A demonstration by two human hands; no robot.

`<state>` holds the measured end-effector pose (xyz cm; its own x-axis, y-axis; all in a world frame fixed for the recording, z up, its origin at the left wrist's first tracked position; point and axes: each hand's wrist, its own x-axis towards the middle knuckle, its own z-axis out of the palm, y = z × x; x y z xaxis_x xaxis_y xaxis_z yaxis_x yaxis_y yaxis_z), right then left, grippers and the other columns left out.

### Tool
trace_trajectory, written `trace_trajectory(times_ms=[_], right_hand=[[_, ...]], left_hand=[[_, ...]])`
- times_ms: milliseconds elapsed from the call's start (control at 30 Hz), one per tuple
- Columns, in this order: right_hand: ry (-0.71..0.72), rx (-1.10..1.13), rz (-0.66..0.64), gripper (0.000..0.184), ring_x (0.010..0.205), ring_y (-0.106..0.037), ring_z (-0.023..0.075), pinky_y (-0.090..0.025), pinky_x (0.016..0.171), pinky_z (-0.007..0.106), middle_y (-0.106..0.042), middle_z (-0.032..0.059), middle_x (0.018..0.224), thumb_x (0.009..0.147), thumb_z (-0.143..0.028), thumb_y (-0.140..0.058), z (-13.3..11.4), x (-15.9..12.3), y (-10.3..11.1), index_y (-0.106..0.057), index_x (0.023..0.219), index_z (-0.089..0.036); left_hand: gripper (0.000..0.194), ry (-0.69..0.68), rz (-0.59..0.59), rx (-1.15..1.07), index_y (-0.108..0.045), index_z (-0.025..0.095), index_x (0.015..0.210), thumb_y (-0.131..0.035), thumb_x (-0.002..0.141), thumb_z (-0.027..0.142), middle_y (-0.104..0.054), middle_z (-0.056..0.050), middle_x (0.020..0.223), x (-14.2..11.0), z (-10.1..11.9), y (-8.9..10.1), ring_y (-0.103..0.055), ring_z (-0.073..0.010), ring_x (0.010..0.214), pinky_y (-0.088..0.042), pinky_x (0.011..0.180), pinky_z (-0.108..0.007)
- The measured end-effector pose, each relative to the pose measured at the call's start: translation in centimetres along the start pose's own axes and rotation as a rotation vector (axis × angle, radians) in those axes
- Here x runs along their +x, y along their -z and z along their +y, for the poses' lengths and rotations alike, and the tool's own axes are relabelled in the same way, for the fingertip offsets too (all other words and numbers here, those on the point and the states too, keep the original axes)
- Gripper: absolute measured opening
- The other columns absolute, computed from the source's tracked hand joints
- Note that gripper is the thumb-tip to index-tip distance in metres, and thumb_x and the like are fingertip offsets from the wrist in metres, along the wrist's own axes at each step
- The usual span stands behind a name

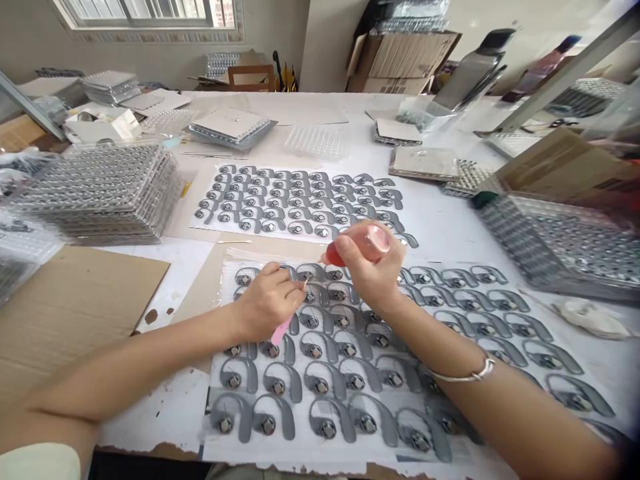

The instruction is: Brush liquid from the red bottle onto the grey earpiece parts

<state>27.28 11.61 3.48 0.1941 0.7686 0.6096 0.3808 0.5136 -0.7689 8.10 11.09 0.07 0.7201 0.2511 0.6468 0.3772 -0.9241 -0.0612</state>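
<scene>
where visible, bottle (pixel 359 244) within right fingers (pixel 350 252)

Cardboard box (pixel 403 57) below the wall, umbrella (pixel 287 79) beside.

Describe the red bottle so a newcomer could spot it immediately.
On the white table, grey ear-hook pieces lie in two groups of rows. Above the nearer group's far edge, the right hand grips a red bottle, its nozzle angled toward the left hand. The other reddish bottle, at far right, is not held.
</scene>
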Motion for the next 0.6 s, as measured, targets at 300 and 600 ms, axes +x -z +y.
trace_trajectory(times_ms=[300, 600], right_hand=[[0.15, -0.058, -0.135, 0.015, 0.05, -0.053, 0.0103, -0.044, 0.049, 0.027, -0.056, -0.0033, 0.058, 0.078, -0.027, -0.069, 0.7, -1.1, -0.7, -0.055, 0.074, -0.02], [0.223, -0.104, -0.187, 0.015, 0.055, -0.055, 0.0106, -0.046, 0.054, 0.027, -0.057, -0.0028, 0.065, 0.078, -0.024, -0.069, 0.9, -1.4, -0.7, -0.055, 0.076, -0.02]], left_hand=[[0.018, -0.095, -0.014, 0.092, -0.057, 0.013, 0.069, -0.054, 0.086, 0.008, -0.066, -0.008, 0.068, -0.2, 0.5, -0.5, -0.051, -0.0184, 0.061, -0.034, 0.062, -0.034], [0.02, -0.079, -0.019, 0.106, -0.056, 0.014, 0.067, -0.053, 0.086, 0.008, -0.064, -0.007, 0.066, -0.5, 0.5, -0.6, -0.049, -0.0177, 0.061, -0.033, 0.061, -0.033]])
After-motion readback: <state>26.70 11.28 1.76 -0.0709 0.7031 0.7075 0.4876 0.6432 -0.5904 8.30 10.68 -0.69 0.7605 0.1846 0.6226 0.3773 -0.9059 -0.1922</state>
